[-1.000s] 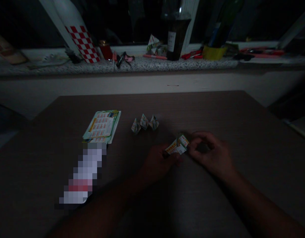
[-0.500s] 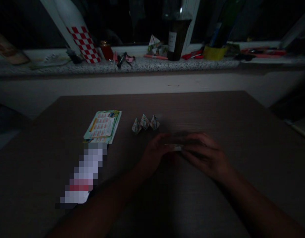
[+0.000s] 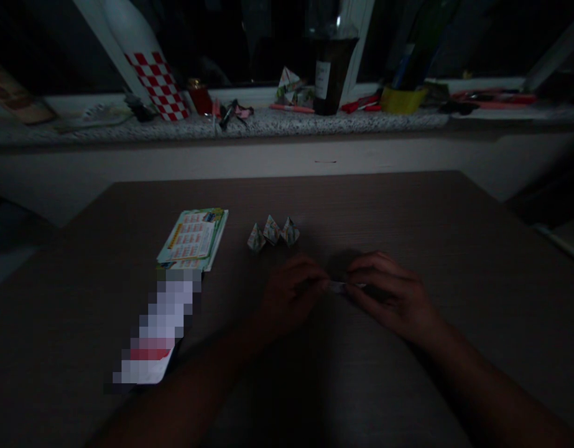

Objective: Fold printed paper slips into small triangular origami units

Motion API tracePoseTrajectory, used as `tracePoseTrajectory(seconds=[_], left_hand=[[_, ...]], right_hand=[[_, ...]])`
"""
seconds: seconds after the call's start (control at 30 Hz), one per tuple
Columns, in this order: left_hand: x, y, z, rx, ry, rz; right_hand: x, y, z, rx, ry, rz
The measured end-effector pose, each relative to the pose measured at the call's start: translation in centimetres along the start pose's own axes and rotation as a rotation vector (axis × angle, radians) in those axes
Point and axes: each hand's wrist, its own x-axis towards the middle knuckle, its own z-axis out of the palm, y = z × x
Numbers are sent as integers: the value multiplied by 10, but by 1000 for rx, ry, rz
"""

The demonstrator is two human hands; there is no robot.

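Observation:
A small piece of folded paper [image 3: 337, 287] is pinched from both sides just above the table. My left hand [image 3: 293, 291] grips its left end between thumb and fingers. On the other end, my right hand [image 3: 392, 292] closes thumb and fingertips around it. Most of the paper is hidden by the fingers, and the dim light blurs its shape. Beyond my left hand stand three small pointed origami pieces [image 3: 272, 230] in a row, folded from printed paper. To their left lies a stack of printed calendar sheets [image 3: 191, 234].
A phone-like device [image 3: 158, 326] with a pixelated screen lies near my left forearm. The brown table [image 3: 408, 211] meets a wall under a granite windowsill [image 3: 263, 124]. Along the sill stand a red-and-white checkered bottle [image 3: 158, 81], a dark bottle [image 3: 331, 78] and a yellow container [image 3: 402, 99].
My left hand has turned slightly, with its fingers drawn together on the paper. My right fingers have closed in around the other end. The origami pieces and calendar sheets stay put.

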Motion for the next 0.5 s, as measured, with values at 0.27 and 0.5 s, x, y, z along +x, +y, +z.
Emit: tracePoseTrajectory(seconds=[0.27,0.5], left_hand=[[-1,-5,5,-138,32,-197],[-2,-7,6,49,48,-125]], right_hand=[[0,-1,1,27,41,-26],[0,0,2,28,35,-19]])
